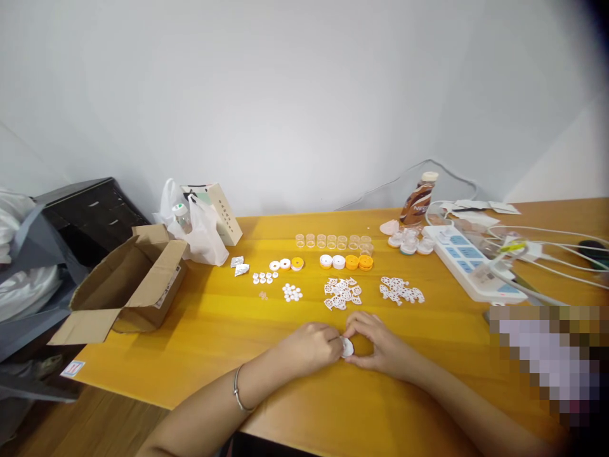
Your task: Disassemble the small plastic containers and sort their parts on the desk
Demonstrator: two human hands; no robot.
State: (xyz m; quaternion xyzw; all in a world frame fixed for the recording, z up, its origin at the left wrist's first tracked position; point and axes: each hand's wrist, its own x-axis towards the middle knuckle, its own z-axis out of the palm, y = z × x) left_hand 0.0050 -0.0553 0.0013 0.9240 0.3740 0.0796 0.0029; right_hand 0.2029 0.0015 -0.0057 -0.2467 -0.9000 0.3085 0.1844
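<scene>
Close to the table's front edge, a small round white part (347, 347) is held between my two hands. My left hand (314, 348) has its fingers closed at the part's left side, and they hide some of it. From the right, my right hand (375, 343) pinches its rim between thumb and fingers. Just beyond the hands lie a pile of white openwork plastic pieces (341, 293) and a second, similar pile (401, 290). White round caps (292, 292) are heaped to the left. Behind them stand white and orange discs (339, 262) and a row of transparent rings (332, 242).
An open cardboard box (152, 304) and a white plastic bag (204, 235) stand at left. On the right are a brown bottle (417, 200), several lidded transparent containers (410, 242), and a power strip (476, 266) with cables. A pixelated area covers the right edge.
</scene>
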